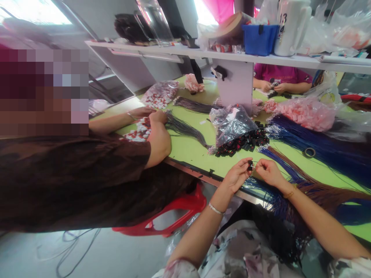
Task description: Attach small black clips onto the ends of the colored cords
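Near the table's front edge, my left hand (236, 177) pinches a small black connector housing (250, 165) between thumb and fingertips. Close to its right side, my right hand (270, 172) is closed in a pinch on a thin wire whose end meets the housing; how deep the end sits I cannot make out. Behind my hands lies a heap of black housings (242, 142), partly under a clear plastic bag (232, 122). Bundles of blue wires (327, 144) and brown wires (313, 187) spread to the right, some running below my right wrist.
A co-worker's hands (158, 117) handle dark wires (189, 129) at the left, by white and red pieces (136, 133). Another person sits across the table. Pink pieces in a bag (310, 114) and a tape roll (309, 153) lie right. A shelf (185, 52) crosses above; a red stool (171, 212) stands below.
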{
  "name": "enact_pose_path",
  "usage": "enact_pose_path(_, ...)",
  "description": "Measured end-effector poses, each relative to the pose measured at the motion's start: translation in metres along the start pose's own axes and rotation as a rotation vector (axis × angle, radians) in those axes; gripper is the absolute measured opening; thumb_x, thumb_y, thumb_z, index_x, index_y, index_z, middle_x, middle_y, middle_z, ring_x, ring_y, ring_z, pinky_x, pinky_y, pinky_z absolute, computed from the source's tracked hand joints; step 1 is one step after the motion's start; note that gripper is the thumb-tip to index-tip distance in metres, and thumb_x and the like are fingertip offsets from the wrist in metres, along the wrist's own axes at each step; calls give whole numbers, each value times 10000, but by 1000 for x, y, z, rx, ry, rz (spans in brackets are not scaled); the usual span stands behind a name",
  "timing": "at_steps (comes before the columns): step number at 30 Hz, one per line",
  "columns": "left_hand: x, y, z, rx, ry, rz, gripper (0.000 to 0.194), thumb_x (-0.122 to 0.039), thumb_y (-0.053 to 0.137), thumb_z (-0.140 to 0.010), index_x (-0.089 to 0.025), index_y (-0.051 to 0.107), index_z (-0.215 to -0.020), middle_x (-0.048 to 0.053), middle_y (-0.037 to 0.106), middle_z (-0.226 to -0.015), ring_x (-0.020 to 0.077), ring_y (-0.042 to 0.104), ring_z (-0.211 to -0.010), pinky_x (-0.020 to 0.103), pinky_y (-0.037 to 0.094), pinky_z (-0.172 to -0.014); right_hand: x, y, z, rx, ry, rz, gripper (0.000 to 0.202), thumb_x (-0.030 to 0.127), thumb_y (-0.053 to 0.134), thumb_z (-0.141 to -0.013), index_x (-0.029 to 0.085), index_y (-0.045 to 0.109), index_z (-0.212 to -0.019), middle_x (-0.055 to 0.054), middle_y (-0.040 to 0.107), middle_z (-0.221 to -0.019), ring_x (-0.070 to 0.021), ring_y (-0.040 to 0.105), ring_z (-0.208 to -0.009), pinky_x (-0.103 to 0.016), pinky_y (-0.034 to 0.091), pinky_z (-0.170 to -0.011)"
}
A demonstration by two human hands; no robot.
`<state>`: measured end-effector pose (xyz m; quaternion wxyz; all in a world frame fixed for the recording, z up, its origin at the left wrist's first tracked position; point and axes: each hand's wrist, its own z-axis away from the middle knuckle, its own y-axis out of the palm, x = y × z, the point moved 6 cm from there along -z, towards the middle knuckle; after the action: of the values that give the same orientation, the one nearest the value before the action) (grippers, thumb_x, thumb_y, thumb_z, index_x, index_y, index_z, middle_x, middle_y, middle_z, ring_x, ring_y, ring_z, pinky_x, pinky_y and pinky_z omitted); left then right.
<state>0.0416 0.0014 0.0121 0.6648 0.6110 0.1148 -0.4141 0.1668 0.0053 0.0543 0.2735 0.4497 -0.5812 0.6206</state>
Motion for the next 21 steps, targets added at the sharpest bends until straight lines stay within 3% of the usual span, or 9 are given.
enact_pose_path(7,-3,-1,2,-59,38,-75,321,-199,760,-663,-148,667,-966,3,597,-761,59,544,-644,183,464,-633,0,1,1,-11,-5,-3,116,221,488,-702,171,510,-600,39,492,-537,-86,384,-491,-206,304,-478)
enact_pose_path(13,-3,-1,5,-155,104,-209,353,-232,808,-587,-128,675,-897,9,616,-733,61,539,-603,191,439,-590,7,4,3,12,-120,85,161,220,500,-758,175,487,-604,36,486,-558,-88,389,-523,-202,295,-499)
enact_pose_path(16,-2,-6,5,-207,105,-183,353,-247,817,-564,-123,666,-859,9,618,-717,66,539,-597,197,434,-584,11,5,3,54,-184,106,168,224,475,-796,173,509,-639,30,498,-586,-93,404,-545,-206,303,-522)
enact_pose_path(21,4,-10,5,-245,102,-168,358,-254,824,-539,-120,659,-827,11,621,-691,76,546,-589,207,433,-580,7,10,3,64,-160,132,174,214,480,-791,174,493,-622,38,471,-551,-89,381,-511,-208,277,-497)
